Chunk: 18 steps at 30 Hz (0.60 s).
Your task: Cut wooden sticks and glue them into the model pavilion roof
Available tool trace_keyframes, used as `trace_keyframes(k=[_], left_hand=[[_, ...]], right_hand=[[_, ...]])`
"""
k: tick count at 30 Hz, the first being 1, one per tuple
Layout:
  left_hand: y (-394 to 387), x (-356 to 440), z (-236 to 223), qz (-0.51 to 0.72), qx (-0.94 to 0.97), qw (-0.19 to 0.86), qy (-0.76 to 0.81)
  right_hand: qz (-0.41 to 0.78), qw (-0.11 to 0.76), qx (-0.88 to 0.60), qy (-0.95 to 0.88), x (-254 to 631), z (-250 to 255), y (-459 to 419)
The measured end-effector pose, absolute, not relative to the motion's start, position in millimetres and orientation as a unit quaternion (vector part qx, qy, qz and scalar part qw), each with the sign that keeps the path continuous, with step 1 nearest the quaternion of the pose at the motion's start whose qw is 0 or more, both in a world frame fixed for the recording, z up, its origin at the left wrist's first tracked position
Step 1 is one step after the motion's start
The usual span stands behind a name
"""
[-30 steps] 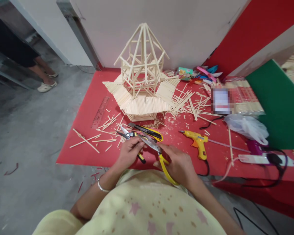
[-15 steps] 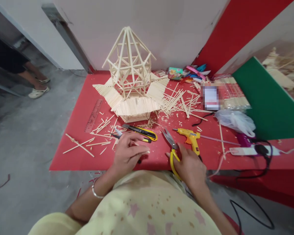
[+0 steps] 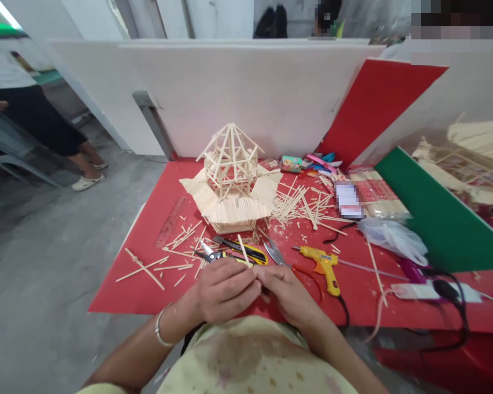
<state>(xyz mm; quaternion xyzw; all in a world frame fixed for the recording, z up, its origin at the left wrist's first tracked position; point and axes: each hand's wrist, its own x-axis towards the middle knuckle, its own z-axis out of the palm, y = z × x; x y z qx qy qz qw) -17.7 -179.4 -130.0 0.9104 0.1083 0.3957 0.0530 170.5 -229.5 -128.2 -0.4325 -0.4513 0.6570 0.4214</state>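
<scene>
A short pale wooden stick (image 3: 243, 250) points up and forward from between my hands, which meet near the table's front edge. My left hand (image 3: 230, 291) has its fingers closed round the stick's lower part. My right hand (image 3: 286, 290) pinches at the lower end, with thumb and fingertips together. Just beyond lie a yellow-and-black utility knife (image 3: 246, 250) and a smaller bladed tool (image 3: 209, 252), partly covered by my left hand. Metal jaws of a cutting tool (image 3: 273, 252) rest behind my right hand. Farther back stands a tower-like stick model (image 3: 231, 164) with slatted roof panels.
A yellow glue gun (image 3: 324, 266) lies right of my hands, its cord hanging off the edge. Loose sticks (image 3: 290, 203), a plastic bag (image 3: 390, 238) and a power strip (image 3: 419, 293) occupy the right side. A ruler (image 3: 170, 221) lies left. Another person (image 3: 45, 115) stands at far left.
My right hand has let go of the cutting tool, which now lies on the table, and has moved left to meet my left hand at the stick. The camera view has tilted upward.
</scene>
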Motion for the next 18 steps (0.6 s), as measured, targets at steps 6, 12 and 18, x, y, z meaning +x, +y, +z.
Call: trace_keyframes(k=[6, 12, 18], left_hand=[[-175, -28, -126, 0.45, 0.885, -0.009, 0.119], [-172, -19, -143, 0.54, 0.667, 0.354, 0.372], [-185, -2, -168, 0.482, 0.357, 0.689, 0.406]], right_hand=[[0.696, 0.438, -0.401, -0.404, 159, -134, -208], [0.55, 0.411, -0.46, -0.562, 155, -110, -207], [0.517, 0.376, -0.489, -0.594, 139, -141, -213]])
